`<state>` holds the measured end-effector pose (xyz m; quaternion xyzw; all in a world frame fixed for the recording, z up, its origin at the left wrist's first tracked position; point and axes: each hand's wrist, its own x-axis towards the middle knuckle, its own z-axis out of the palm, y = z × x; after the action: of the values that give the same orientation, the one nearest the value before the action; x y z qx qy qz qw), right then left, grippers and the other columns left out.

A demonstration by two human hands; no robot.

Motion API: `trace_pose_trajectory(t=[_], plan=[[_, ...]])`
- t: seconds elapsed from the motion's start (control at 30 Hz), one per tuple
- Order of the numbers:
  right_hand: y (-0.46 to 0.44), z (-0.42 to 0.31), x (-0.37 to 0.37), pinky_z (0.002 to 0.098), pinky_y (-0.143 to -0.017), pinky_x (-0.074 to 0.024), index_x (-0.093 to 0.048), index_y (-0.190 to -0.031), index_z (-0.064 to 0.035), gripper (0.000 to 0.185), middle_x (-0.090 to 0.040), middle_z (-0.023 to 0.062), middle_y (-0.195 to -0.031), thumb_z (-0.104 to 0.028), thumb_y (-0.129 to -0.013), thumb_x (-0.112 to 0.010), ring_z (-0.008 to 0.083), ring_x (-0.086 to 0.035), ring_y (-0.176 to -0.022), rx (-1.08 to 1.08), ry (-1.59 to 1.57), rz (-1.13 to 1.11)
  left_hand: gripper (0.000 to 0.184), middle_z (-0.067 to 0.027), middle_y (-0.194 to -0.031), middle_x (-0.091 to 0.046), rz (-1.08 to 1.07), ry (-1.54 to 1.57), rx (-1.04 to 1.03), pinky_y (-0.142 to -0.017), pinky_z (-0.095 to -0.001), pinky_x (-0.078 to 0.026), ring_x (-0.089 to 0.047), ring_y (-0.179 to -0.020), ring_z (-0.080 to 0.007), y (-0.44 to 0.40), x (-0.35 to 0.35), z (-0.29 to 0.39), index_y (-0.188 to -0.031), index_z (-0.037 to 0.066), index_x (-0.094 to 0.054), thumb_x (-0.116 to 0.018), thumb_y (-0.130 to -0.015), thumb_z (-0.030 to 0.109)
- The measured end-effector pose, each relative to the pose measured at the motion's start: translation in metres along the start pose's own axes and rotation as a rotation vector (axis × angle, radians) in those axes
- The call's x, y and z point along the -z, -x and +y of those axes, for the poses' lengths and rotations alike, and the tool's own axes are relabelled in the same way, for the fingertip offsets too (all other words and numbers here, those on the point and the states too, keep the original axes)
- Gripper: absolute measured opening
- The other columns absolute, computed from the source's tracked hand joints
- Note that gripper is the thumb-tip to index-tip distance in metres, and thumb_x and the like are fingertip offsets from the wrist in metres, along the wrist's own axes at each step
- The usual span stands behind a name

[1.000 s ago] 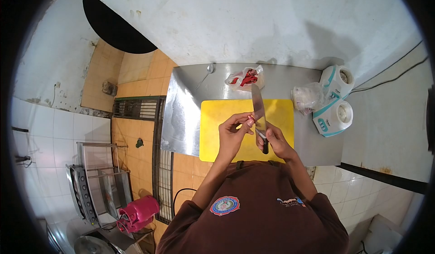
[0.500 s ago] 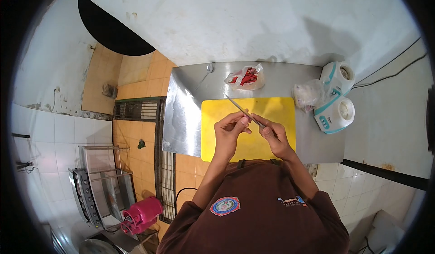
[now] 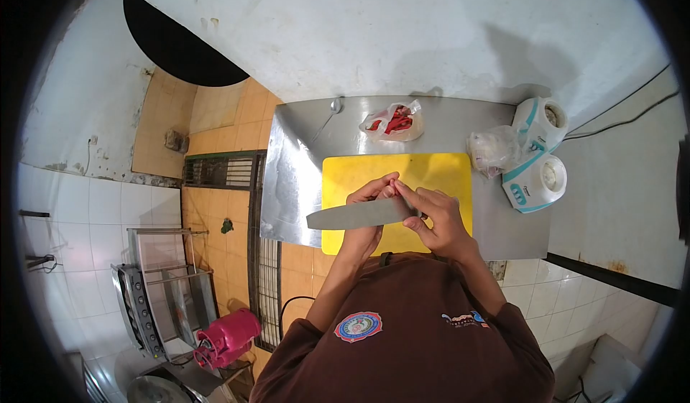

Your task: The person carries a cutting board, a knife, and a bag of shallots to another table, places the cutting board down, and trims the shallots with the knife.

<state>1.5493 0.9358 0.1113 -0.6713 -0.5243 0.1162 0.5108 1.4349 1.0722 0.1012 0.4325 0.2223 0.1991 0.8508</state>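
My right hand [image 3: 440,220] is closed around the handle end of a wide-bladed kitchen knife [image 3: 341,217]. Its flat blade points left and crosses in front of my left hand [image 3: 365,236]. The fingertips of both hands meet just above the blade. Between my left fingers is something small and pinkish, mostly hidden and too small to name. Beneath both hands lies a yellow cutting board [image 3: 351,174]. Behind the board, a clear plastic bag [image 3: 413,131] of red chillies [image 3: 397,120] rests on the steel table [image 3: 291,209].
A spoon [image 3: 335,107] lies at the table's back left. To the board's right are a knotted plastic bag [image 3: 492,151] and two white-and-teal blender bases [image 3: 535,180]. A wall [image 3: 402,36] stands behind the table. On the left floor are a pink gas cylinder [image 3: 231,337] and a stove [image 3: 136,309].
The knife has swung from pointing away to pointing left, its flat side now showing. My right hand has turned with it, and the fingertips of both hands have come together.
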Motion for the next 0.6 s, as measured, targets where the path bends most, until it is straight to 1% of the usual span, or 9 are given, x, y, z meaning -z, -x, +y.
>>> trace_pose_trajectory(t=[0.13,0.17,0.27,0.37,0.47,0.6], plan=[[-0.001,-0.001,0.000,0.0388,-0.062,-0.0419,-0.056,-0.141,-0.0092,0.059,-0.052,0.0096,-0.071,-0.033,-0.088,-0.069,0.0264,-0.053,-0.064,0.002,-0.027,-0.001,0.033,-0.0067,-0.109,-0.070,-0.009,0.007,-0.019,-0.085,-0.0243,-0.053,-0.064,-0.094,-0.0101,0.001,-0.001,0.001,-0.129,-0.001,-0.064,-0.065,-0.098,0.014],[-0.001,0.000,0.000,0.0388,-0.063,-0.0420,-0.056,-0.141,-0.0091,0.060,-0.052,0.0096,-0.071,-0.033,-0.088,-0.069,0.0266,-0.053,-0.064,0.004,-0.028,-0.001,0.035,-0.0060,-0.108,-0.070,0.003,0.014,-0.011,-0.083,-0.0236,-0.053,-0.064,-0.092,-0.0097,0.001,-0.003,0.002,-0.129,-0.002,-0.063,-0.066,-0.098,0.015],[-0.001,0.000,0.007,0.0367,-0.071,-0.0486,-0.052,-0.144,-0.0046,0.063,-0.069,0.0164,-0.099,-0.034,-0.090,-0.067,0.0302,-0.063,-0.076,-0.020,0.000,-0.096,0.040,-0.0046,-0.103,-0.070,0.033,0.023,0.004,-0.080,-0.0221,-0.053,-0.064,-0.088,-0.0087,0.001,-0.007,0.001,-0.131,-0.003,-0.060,-0.067,-0.098,0.018],[-0.001,-0.002,0.007,0.0370,-0.071,-0.0484,-0.052,-0.143,-0.0038,0.062,-0.068,0.0160,-0.095,-0.034,-0.091,-0.066,0.0303,-0.062,-0.075,-0.033,-0.019,-0.098,0.041,-0.0044,-0.103,-0.069,0.037,0.007,0.003,-0.078,-0.0220,-0.053,-0.063,-0.087,-0.0084,0.001,-0.006,0.000,-0.132,-0.004,-0.059,-0.067,-0.098,0.018],[0.000,0.002,0.000,0.0388,-0.063,-0.0419,-0.056,-0.141,-0.0090,0.059,-0.054,0.0094,-0.073,-0.033,-0.089,-0.069,0.0271,-0.054,-0.065,0.016,-0.045,0.000,0.043,-0.0047,-0.105,-0.068,0.029,-0.003,0.019,-0.078,-0.0222,-0.053,-0.063,-0.087,-0.0084,0.002,-0.005,0.000,-0.134,-0.005,-0.056,-0.065,-0.099,0.019],[0.003,0.007,-0.005,0.0382,-0.062,-0.0412,-0.057,-0.141,-0.0103,0.058,-0.053,0.0092,-0.071,-0.034,-0.089,-0.068,0.0259,-0.053,-0.064,0.027,-0.042,0.012,0.048,-0.0065,-0.107,-0.067,0.025,-0.011,0.050,-0.081,-0.0234,-0.052,-0.063,-0.090,-0.0097,0.003,-0.005,0.003,-0.138,-0.007,-0.052,-0.062,-0.101,0.021]])
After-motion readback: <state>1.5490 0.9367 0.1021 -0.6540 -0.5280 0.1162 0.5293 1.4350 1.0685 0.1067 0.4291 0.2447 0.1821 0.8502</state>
